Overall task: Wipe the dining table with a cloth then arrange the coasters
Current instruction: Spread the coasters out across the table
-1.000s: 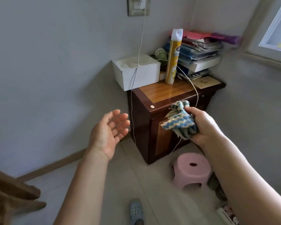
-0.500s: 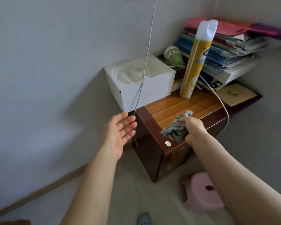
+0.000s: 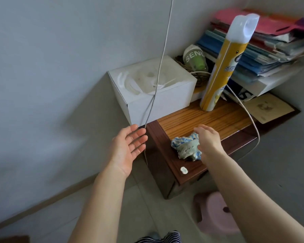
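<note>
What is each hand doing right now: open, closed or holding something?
Left hand: open, palm up, holding nothing.
Right hand: open, resting against the crumpled blue-and-white cloth on the brown wooden cabinet.

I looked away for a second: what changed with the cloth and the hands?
The right hand carried the cloth forward and down onto the wooden cabinet; its grip has loosened, fingers now lying over it. The left hand stayed open beside the cable; spray can unmoved.
</note>
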The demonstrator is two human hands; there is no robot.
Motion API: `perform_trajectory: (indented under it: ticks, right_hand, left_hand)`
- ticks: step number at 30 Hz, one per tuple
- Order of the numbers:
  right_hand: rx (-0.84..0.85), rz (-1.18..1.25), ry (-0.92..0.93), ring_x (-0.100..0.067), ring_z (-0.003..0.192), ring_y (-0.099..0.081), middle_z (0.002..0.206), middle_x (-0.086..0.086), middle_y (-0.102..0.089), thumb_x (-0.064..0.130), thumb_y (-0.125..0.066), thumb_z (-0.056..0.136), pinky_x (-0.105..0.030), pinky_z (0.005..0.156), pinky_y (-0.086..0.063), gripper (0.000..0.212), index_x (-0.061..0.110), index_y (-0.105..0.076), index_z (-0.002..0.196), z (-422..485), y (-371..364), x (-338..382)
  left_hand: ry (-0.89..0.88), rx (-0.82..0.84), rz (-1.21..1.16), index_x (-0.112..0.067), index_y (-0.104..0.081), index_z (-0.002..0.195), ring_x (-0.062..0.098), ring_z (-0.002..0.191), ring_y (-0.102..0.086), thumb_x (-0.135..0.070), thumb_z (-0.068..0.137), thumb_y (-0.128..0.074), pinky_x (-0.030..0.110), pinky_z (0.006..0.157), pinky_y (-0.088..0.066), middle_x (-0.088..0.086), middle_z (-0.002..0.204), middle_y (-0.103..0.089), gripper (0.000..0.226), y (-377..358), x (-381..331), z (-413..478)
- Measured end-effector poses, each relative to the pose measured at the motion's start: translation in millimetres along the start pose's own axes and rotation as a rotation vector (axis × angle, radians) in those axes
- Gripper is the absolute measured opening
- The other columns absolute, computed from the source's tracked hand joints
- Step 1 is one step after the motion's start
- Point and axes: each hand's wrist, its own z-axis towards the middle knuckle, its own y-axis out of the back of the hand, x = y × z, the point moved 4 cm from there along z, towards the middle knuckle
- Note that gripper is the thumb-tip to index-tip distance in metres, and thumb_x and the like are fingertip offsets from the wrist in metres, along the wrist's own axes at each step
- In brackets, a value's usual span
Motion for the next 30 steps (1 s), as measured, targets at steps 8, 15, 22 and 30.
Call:
perform_trajectory:
  ticks: [8, 15, 22, 30]
  right_hand:
    - [0.224, 0.004, 0.123, -0.017, 0.1, -0.062, 0.109, -0.004, -0.066, 0.012, -0.051, 0.098, -0.034, 0.079, -0.054, 0.019, 0.016, -0.065, 0.11, -52, -1, 17]
    - [0.501, -0.088, 0.249, -0.024, 0.083, -0.072, 0.094, -0.009, -0.074, 0.015, -0.05, 0.099, -0.03, 0.069, -0.053, 0.017, 0.013, -0.066, 0.104, -130, 0, 20]
    - [0.83, -0.124, 0.249, -0.019, 0.072, -0.068, 0.088, -0.007, -0.074, 0.016, -0.05, 0.098, -0.028, 0.06, -0.049, 0.017, 0.012, -0.065, 0.104, -213, -39, 0]
    - [1.137, -0.19, 0.257, -0.017, 0.07, -0.069, 0.089, -0.008, -0.074, 0.015, -0.047, 0.099, -0.027, 0.06, -0.048, 0.019, 0.013, -0.065, 0.1, -311, -102, -43]
  left_hand:
    - [-0.173, -0.077, -0.083, -0.018, -0.065, 0.108, 0.018, 0.085, -0.072, -0.026, 0.097, -0.05, 0.033, 0.083, -0.054, 0.004, 0.098, -0.076, 0.021, 19, -15, -67]
    - [-0.243, -0.163, -0.185, -0.02, -0.064, 0.108, 0.016, 0.085, -0.072, -0.028, 0.097, -0.048, 0.032, 0.08, -0.052, 0.002, 0.099, -0.075, 0.021, 53, -1, -145]
    - [-0.353, -0.337, -0.281, -0.021, -0.064, 0.102, 0.015, 0.083, -0.071, -0.027, 0.098, -0.046, 0.032, 0.086, -0.05, 0.001, 0.096, -0.074, 0.02, 122, 3, -229]
    - [-0.473, -0.58, -0.359, -0.018, -0.066, 0.105, 0.018, 0.086, -0.072, -0.028, 0.099, -0.045, 0.034, 0.084, -0.053, 0.004, 0.098, -0.076, 0.024, 213, 13, -318]
